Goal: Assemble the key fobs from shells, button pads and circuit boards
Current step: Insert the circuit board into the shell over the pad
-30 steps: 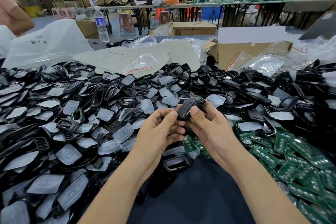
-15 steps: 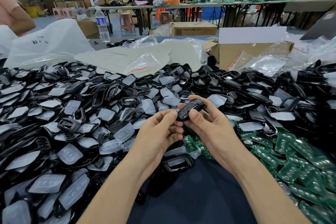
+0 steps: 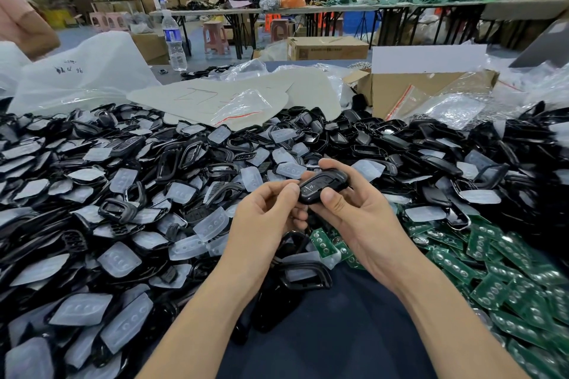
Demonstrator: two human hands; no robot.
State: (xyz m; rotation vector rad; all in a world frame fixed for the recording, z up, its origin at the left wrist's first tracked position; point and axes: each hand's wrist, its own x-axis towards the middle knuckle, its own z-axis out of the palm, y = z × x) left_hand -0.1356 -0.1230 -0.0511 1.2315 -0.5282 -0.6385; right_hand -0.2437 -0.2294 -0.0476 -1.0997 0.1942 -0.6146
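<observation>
Above the dark tabletop (image 3: 338, 344), held up with buttons facing upward: black key fob (image 3: 320, 186). Pinched at its left end by thumb and fingers of left hand (image 3: 264, 215), gripped around its right end by right hand (image 3: 354, 214). Piled at left, black shells (image 3: 118, 210) mixed with clear button pads (image 3: 118, 258); at right, green circuit boards (image 3: 489, 289).

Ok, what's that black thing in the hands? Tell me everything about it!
It is a small black key fob, rounded and oblong, like shiny hard plastic. Its face points up and shows buttons with pale symbols too small to read. It is held tilted above the heap of parts. The left hand pinches its left end; the right hand grips it, thumb on its near side, fingers curled round the far edge.
</observation>
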